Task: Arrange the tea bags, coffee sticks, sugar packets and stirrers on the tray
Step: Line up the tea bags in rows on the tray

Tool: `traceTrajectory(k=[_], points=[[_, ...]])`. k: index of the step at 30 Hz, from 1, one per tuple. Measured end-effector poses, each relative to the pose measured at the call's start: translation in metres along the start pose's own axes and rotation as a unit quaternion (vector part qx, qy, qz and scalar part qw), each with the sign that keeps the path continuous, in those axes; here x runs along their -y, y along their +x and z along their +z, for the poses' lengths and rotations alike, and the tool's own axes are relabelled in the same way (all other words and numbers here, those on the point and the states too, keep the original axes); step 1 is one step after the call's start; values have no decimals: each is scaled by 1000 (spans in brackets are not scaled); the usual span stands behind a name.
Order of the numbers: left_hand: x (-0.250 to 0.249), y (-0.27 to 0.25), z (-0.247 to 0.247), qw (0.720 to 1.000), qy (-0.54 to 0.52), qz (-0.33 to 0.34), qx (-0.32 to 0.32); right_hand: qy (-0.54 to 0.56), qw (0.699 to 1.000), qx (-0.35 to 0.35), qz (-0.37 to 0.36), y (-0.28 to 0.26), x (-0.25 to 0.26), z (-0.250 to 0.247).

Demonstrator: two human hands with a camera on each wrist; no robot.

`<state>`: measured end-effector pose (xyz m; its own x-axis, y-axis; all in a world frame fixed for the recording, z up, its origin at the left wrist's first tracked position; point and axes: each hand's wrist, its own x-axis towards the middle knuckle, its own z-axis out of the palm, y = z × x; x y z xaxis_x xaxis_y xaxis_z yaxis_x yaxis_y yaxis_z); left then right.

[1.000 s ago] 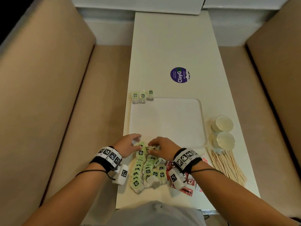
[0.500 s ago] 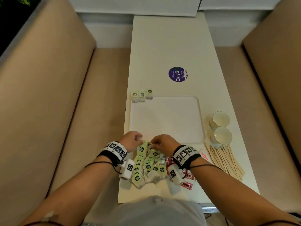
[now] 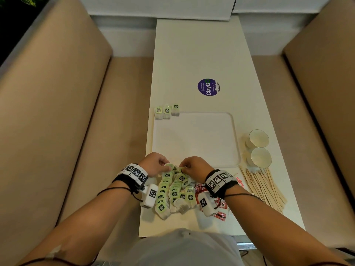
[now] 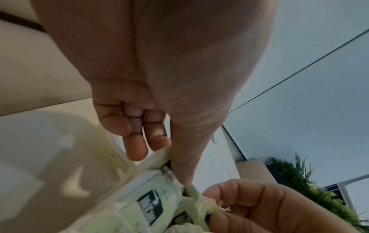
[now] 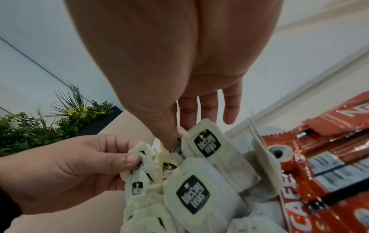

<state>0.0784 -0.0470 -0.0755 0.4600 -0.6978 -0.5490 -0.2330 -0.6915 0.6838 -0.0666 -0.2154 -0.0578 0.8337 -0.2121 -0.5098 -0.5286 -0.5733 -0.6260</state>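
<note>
Pale-green paper, head view: I see the tea bags [image 3: 173, 191] heaped on the table [image 3: 199, 54] under both wrists, just short of the tray [image 3: 196, 139], which lies beyond my fingertips with nothing on it.
Left hand, head view: my left hand [image 3: 153, 164] is curled onto the far end of the heap.
Right hand, head view: my right hand [image 3: 194, 165] meets it there from the other side.
Other stock, head view: coffee sticks [image 3: 219, 206] lie beneath my right wrist; the stirrers [image 3: 263, 189] fan out further right, well apart from the hand.
Left wrist view: thumb and fingers [image 4: 157, 134] pinch one bag's edge.
Right wrist view: the right thumb and a finger behind pinch a bag's top edge; the left hand [image 5: 66, 170] pinches a neighbouring tag.
Handling: I judge these bags very light, soft and easily torn; strings and tags look tangled, so lifting one may drag others. Best taken flat by the paper body, not the tag.
Hard to tell: sugar packets are mostly hidden under my right wrist, only red lettering shows. How many bags each pinch holds, I cannot tell.
</note>
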Motion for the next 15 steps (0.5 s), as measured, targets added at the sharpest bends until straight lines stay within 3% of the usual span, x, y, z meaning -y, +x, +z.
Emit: traceTrajectory(k=[8,15], points=[[-22,-5,-21,993,-113,43,-16,57,997,-50,-35,-10,16,-22],[-45,-7,-31,960,-274,36,-33,191,977,-45,-81,-24,32,-42]])
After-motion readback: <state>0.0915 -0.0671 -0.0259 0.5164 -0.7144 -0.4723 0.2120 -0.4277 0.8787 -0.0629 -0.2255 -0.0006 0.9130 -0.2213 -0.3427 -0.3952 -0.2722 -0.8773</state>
